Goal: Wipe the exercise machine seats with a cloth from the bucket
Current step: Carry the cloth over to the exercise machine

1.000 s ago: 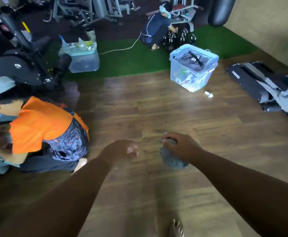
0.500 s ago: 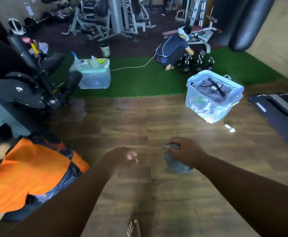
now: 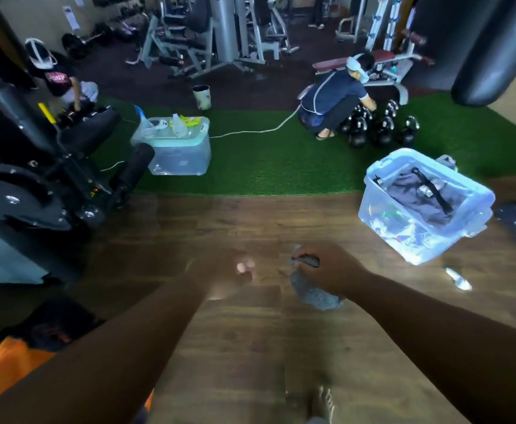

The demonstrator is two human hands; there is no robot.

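While both arms reach out over the wooden floor (image 3: 250, 347), the right hand (image 3: 327, 270) grips a grey cloth (image 3: 312, 293), fingers curled round it. Left hand (image 3: 229, 270): fingers curled, holding nothing. Farther right sits a clear plastic bin (image 3: 382, 209); far left, a black exercise machine (image 3: 51, 179).

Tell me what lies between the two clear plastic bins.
In the head view, between the lidded bin on the left and the open bin on the right lies green turf, crossed by a white cable; nothing else stands there.

Grey cloth (image 3: 313, 290), green turf (image 3: 269, 166), brown wood-grain floor (image 3: 250, 347).
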